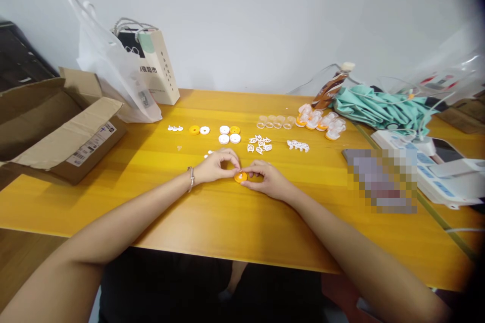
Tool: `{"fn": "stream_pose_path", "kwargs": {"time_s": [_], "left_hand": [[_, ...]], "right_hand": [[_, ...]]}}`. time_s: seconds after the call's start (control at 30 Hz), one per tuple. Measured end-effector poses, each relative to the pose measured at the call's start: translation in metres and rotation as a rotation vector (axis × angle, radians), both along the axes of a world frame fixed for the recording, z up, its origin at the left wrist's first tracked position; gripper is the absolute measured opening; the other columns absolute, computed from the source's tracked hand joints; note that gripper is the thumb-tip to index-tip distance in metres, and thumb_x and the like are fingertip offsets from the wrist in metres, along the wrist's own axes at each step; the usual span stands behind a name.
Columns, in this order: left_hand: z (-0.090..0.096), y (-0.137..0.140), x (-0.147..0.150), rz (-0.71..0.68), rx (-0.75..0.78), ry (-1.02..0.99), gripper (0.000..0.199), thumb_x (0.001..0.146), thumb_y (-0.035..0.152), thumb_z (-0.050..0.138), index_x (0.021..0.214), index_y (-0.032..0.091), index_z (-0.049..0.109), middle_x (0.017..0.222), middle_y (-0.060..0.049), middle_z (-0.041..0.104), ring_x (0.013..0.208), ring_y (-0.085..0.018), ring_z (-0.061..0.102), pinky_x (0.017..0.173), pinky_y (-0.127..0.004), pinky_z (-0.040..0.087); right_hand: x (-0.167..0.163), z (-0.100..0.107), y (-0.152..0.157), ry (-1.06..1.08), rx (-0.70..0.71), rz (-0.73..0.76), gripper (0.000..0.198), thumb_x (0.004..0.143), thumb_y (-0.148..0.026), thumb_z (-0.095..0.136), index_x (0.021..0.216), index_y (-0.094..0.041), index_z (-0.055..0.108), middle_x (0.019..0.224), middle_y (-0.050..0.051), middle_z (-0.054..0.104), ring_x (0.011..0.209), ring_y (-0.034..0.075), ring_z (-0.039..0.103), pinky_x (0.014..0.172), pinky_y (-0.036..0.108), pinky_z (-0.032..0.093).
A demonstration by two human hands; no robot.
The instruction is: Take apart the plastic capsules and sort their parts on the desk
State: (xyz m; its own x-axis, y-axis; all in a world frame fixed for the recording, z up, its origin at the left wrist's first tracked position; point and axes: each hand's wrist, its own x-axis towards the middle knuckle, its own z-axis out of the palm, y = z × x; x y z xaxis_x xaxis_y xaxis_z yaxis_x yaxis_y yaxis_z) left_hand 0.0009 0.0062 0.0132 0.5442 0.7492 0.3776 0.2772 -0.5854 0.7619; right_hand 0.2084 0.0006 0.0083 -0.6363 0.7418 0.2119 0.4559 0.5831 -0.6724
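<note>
An orange round base [240,177] with a small white part at its middle is between my hands, near the centre of the table. My right hand [269,179] grips its side with thumb and fingers. My left hand [217,166], a bracelet at its wrist, has thumb and fingertip pinched at the base's top edge; what is in the pinch is too small to make out. Beyond my hands lie white and orange discs [224,139], white wheel-like frames [261,142], white toothed pieces [298,146] and small white pieces [175,128]. Some small white bits [208,153] are partly behind my left hand.
Clear cups [278,122] stand in a row beside orange-based clear assemblies [321,120]. At left are an open cardboard box [94,144], a plastic bag [113,70] and a paper bag [161,68]. A bottle [332,88], green cloth [382,106] and power strip [435,171] are at right.
</note>
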Motion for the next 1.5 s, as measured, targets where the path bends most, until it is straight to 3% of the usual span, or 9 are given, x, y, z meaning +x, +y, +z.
{"fn": "stream_pose_path", "kwargs": {"time_s": [0.2,0.37,0.5,0.6,0.67,1.07,1.5], "left_hand": [[0.006,-0.001,-0.005,0.13,0.127,-0.022,0.006,0.074,0.023,0.062,0.072,0.017,0.062,0.086,-0.004,0.058,0.088,-0.015,0.053,0.087,-0.034,0.039],[0.034,0.01,-0.052,0.327,0.089,0.102,0.011,0.07,0.028,0.063,0.069,0.017,0.063,0.093,-0.004,0.059,0.094,-0.018,0.054,0.094,-0.036,0.036],[0.054,0.022,-0.117,0.538,-0.264,0.285,0.021,0.063,0.037,0.064,0.07,0.017,0.065,0.09,-0.003,0.064,0.092,-0.02,0.057,0.086,-0.033,0.042],[0.055,0.027,-0.154,0.495,-0.543,0.454,0.027,0.058,0.042,0.066,0.07,0.018,0.068,0.08,-0.002,0.069,0.085,-0.02,0.06,0.081,-0.029,0.045],[0.051,0.03,-0.168,0.493,-0.623,0.538,0.031,0.057,0.045,0.067,0.075,0.019,0.07,0.082,-0.002,0.07,0.084,-0.02,0.06,0.078,-0.027,0.045],[0.043,0.04,-0.162,0.543,-0.533,0.75,0.033,0.056,0.047,0.062,0.075,0.021,0.071,0.084,0.0,0.069,0.085,-0.019,0.058,0.073,-0.022,0.044],[0.039,0.042,-0.165,0.6,-0.493,0.839,0.039,0.055,0.052,0.06,0.074,0.019,0.069,0.071,0.0,0.064,0.072,-0.018,0.054,0.059,-0.023,0.037]], "right_hand": [[0.0,-0.001,0.0,0.019,-0.006,-0.009,0.028,0.073,-0.031,0.064,0.098,-0.019,0.067,0.075,0.002,0.055,0.069,0.013,0.053,0.068,0.027,0.043],[0.0,-0.004,0.0,0.022,-0.007,-0.011,0.029,0.073,-0.032,0.063,0.099,-0.019,0.067,0.076,0.003,0.057,0.071,0.014,0.055,0.07,0.028,0.044],[0.001,-0.005,0.001,0.018,-0.01,-0.012,0.029,0.073,-0.034,0.063,0.098,-0.02,0.067,0.077,0.002,0.057,0.072,0.014,0.055,0.071,0.028,0.044],[0.001,-0.004,0.001,0.015,-0.017,-0.016,0.03,0.074,-0.034,0.063,0.099,-0.019,0.067,0.077,0.003,0.057,0.072,0.014,0.054,0.07,0.029,0.044],[0.001,-0.004,0.001,0.011,-0.019,-0.016,0.03,0.074,-0.034,0.062,0.099,-0.019,0.067,0.078,0.003,0.057,0.072,0.014,0.054,0.07,0.029,0.044],[0.002,-0.005,0.001,0.013,-0.016,-0.016,0.03,0.073,-0.034,0.063,0.099,-0.02,0.067,0.077,0.003,0.057,0.071,0.014,0.054,0.071,0.029,0.044],[0.002,-0.005,0.001,0.016,-0.02,-0.018,0.03,0.073,-0.035,0.063,0.099,-0.02,0.067,0.077,0.003,0.057,0.072,0.014,0.054,0.071,0.029,0.044]]}}
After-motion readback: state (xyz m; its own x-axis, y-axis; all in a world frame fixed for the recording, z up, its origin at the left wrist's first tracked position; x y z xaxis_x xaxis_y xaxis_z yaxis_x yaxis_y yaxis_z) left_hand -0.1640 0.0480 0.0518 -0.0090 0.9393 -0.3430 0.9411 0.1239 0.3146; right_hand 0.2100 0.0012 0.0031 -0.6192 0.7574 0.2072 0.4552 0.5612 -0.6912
